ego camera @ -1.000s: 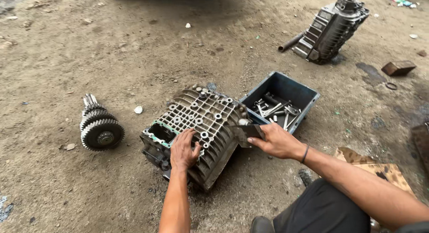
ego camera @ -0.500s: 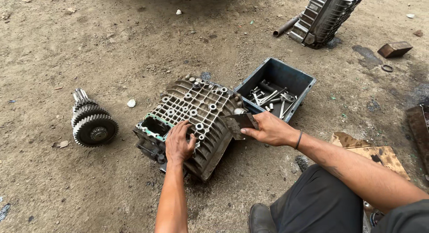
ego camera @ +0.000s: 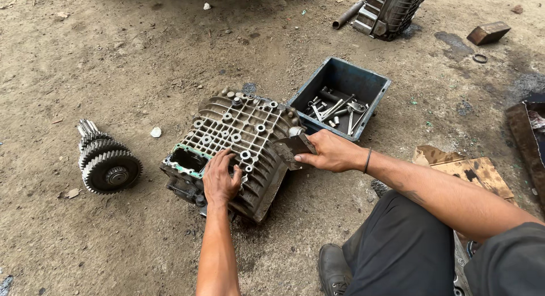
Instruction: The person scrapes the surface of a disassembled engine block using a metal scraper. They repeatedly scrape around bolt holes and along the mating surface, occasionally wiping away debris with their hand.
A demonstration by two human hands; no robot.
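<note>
Dirt ground, frame ctr: left hand (ego camera: 220,181) flat, steadying ribbed grey aluminium gearbox casing (ego camera: 238,142); right hand (ego camera: 334,151) clamped on flat metal scraper (ego camera: 291,146), blade against casing edge.

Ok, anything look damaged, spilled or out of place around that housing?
Nothing looks broken. Oddities: the ribbed housing lies on bare dirt under the left hand; green gasket residue rims one opening; a dark stain marks the ground beyond the blue tray.
</note>
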